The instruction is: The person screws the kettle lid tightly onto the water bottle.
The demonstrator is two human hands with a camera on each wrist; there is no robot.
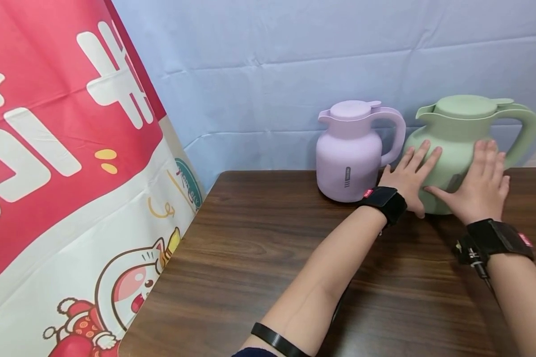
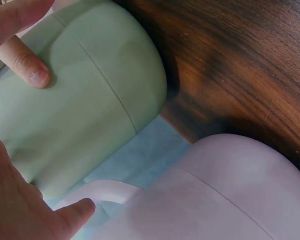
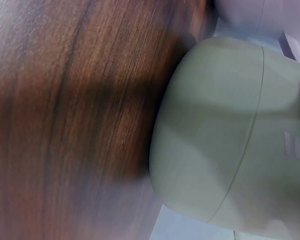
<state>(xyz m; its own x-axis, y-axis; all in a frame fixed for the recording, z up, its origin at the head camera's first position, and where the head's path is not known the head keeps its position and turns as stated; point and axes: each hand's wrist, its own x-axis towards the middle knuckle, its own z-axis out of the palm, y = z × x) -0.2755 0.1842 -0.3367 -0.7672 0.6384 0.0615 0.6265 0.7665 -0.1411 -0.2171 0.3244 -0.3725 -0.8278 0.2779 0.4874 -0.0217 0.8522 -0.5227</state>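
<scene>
A green thermal jug [image 1: 455,129] with a lid, spout and looped handle stands upright near the table's back edge. My left hand [image 1: 408,176], fingers spread and straight, lies against its left front. On its right front rests my right hand [image 1: 482,186], fingers pointing up and thumb out to the left. Left of it stands a smaller lilac thermal jug [image 1: 348,153], its handle close behind my left fingers. In the left wrist view the green jug [image 2: 85,95] shows a right-hand finger on its side. The right wrist view shows the green jug's base [image 3: 205,130] on the wood.
The dark wooden table [image 1: 250,238] has a rounded back-left corner. Pale blue cloth [image 1: 272,74] hangs right behind the jugs. A red and white printed banner [image 1: 71,148] hangs along the left side. Black straps circle both wrists.
</scene>
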